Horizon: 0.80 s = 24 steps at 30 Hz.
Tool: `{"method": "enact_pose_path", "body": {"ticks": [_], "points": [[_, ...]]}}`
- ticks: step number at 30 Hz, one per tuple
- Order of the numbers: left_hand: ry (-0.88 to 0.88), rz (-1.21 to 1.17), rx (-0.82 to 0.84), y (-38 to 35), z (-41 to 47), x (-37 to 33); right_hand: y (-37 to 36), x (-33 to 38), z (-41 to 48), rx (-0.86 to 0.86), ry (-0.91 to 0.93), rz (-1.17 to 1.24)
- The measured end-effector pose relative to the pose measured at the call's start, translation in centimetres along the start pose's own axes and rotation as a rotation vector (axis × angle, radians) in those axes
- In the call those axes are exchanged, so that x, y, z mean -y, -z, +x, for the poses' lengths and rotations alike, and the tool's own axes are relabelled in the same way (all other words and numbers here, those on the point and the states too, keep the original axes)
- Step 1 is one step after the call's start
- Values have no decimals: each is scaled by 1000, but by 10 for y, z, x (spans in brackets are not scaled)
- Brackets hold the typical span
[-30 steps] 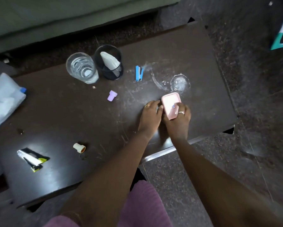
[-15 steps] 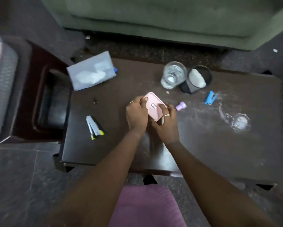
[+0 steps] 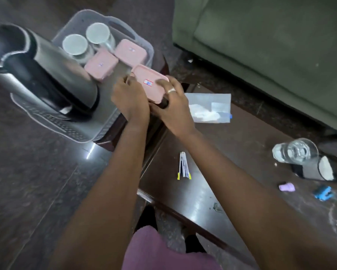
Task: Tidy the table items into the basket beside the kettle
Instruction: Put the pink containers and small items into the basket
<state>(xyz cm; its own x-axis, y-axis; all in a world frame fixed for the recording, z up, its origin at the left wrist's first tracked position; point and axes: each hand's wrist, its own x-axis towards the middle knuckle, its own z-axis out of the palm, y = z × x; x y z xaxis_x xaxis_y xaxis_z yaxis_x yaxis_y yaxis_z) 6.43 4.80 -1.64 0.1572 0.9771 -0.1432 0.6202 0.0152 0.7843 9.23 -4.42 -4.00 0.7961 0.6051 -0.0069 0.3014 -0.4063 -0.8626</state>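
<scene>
Both hands hold a pink lidded container [image 3: 148, 82] just above the near right rim of the clear plastic basket [image 3: 144, 45]. My left hand [image 3: 130, 98] grips its left side and my right hand [image 3: 171, 106] grips its right side, thumb on the lid. Inside the basket sit two more pink containers [image 3: 101, 64] [image 3: 129, 51] and two round-lidded jars [image 3: 75, 45] [image 3: 97, 32]. The dark kettle [image 3: 41, 75] stands on a tray to the left of the basket.
On the dark table [image 3: 222, 172] lie a plastic bag [image 3: 208, 108], a folded packet [image 3: 183, 165], a drinking glass [image 3: 294, 151], a black mesh cup [image 3: 319, 170], a purple cap [image 3: 286, 187] and a blue clip [image 3: 323, 193]. A green sofa [image 3: 271, 45] runs behind.
Both hands carried the pink container from the right part of the table leftward to the basket by the kettle. My view swung left with them.
</scene>
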Motion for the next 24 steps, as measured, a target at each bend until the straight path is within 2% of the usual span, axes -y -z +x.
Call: {"method": "enact_pose_path", "body": {"ticks": [4,7,13,18,20,24], "points": [[83,-32,-29,19,50,2,-34,29,52,72,62,-145],[113,-1,48,24,70,7,-50,41,86,143,34,-246],[286,32,223,16,83,32,-70,36,116,367,47,-519],[288,13,228,6,82,38,-83,28,124,459,104,-676],[276,37,224,3,83,40,-86,27,128,477,125,-730],[270,88,206,2,78,41,-86,24,124,377,190,-778]]}}
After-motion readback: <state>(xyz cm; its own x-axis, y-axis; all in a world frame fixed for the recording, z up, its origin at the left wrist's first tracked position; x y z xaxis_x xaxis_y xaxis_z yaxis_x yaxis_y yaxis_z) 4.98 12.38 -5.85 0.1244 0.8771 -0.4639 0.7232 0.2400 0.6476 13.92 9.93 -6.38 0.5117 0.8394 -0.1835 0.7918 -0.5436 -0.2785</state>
